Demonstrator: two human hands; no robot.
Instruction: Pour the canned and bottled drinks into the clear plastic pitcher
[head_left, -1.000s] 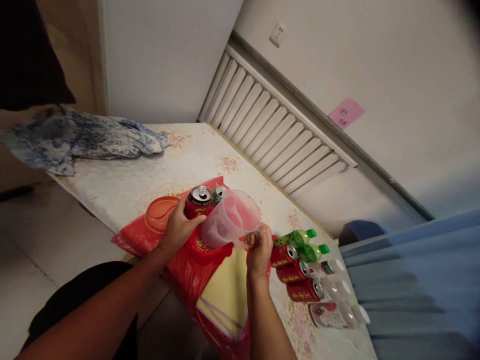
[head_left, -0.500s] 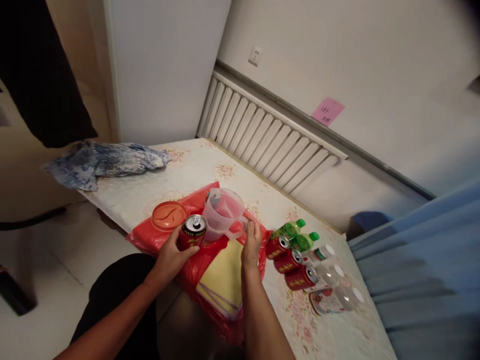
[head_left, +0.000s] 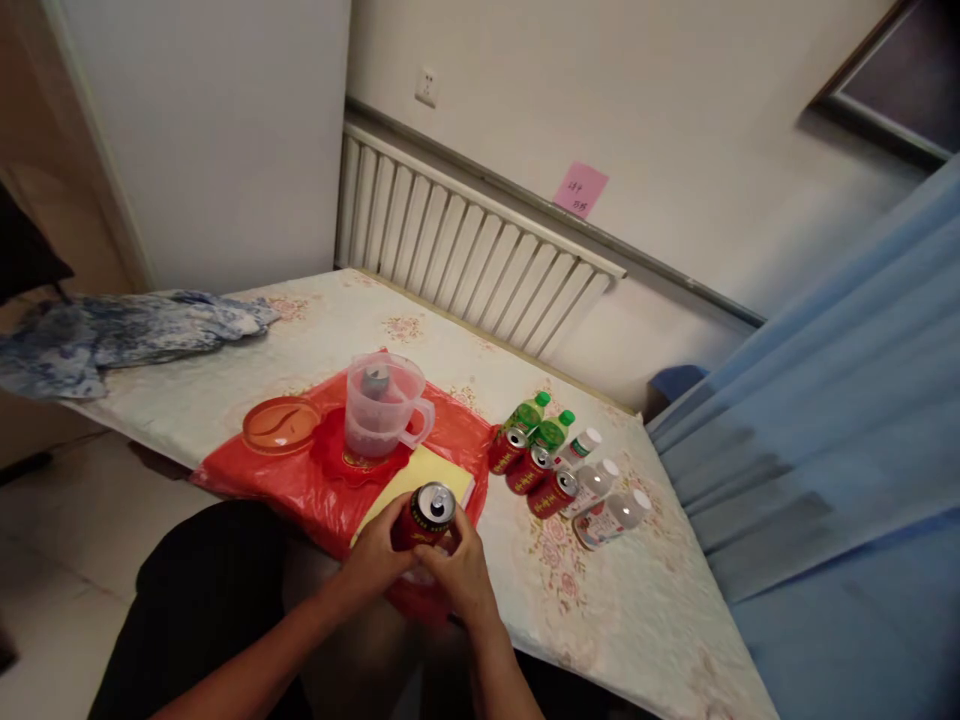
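A dark red drink can (head_left: 421, 518) with an opened silver top is held upright at the table's near edge. My left hand (head_left: 384, 548) wraps round its left side, and my right hand (head_left: 466, 572) closes on its right side, thumb against the front. Just behind the can lies a folded yellow cloth or paper (head_left: 424, 472). Beyond it a clear plastic jug (head_left: 381, 412) stands on a red scalloped dish (head_left: 330, 462), its handle toward the right. A grey object shows inside or behind the jug; I cannot tell which.
Under these lies a red plastic bag (head_left: 251, 480), with an orange lid (head_left: 281, 427) on it. To the right stand red cans (head_left: 553, 494), green-capped bottles (head_left: 553, 432) and white-capped bottles (head_left: 606, 518). A blue-white cloth (head_left: 161, 325) lies at left; a blue curtain (head_left: 810, 420) hangs at right.
My right hand has let go of the jug's handle and come to the can. The can has moved right and nearer me in my left hand. The view has turned to the right.
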